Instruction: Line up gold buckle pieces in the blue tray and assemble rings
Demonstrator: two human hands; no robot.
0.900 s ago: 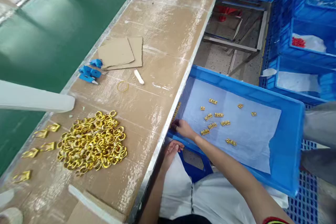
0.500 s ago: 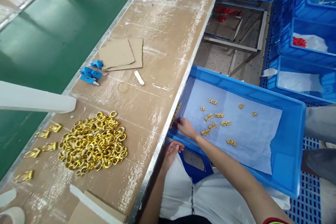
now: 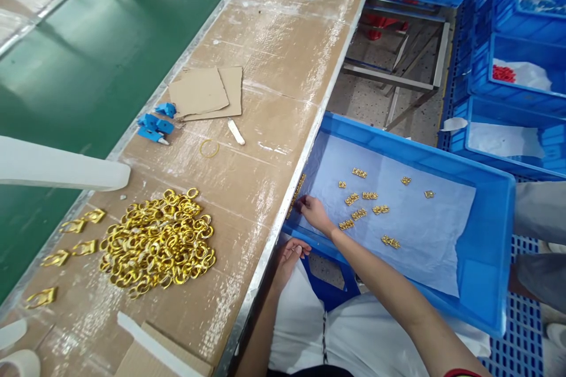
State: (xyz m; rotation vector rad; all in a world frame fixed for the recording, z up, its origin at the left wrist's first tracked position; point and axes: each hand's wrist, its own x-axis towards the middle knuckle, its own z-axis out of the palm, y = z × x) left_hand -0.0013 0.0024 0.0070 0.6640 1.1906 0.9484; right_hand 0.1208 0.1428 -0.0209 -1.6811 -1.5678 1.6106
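Note:
My right hand (image 3: 313, 212) reaches into the near left corner of a blue tray (image 3: 469, 171). Its fingers are bent down and pinched at the near end of a row of small gold pieces (image 3: 298, 188) along the tray's left side; the fingertips are partly hidden. Just outside the tray's near wall, my left hand (image 3: 289, 256) is held between the bench edge and my lap. Its thumb and fingers are pressed together, and anything between them is too small to name. Small clusters of gold pieces (image 3: 370, 195) lie scattered on the white sheet (image 3: 424, 224) lining the tray.
On the cardboard-covered bench (image 3: 274, 65) lie a heap of gold rings (image 3: 159, 241), gold buckle-like pieces (image 3: 84, 247), blue parts (image 3: 154, 126) and cardboard sheets (image 3: 198, 91). A white arm-like bar (image 3: 62, 165) juts over the green surface (image 3: 110, 41). Blue crates (image 3: 517, 65) stand right.
The whole view has shifted very slightly. Both hands keep nearly the same place and pose, and the gold pieces lie as before.

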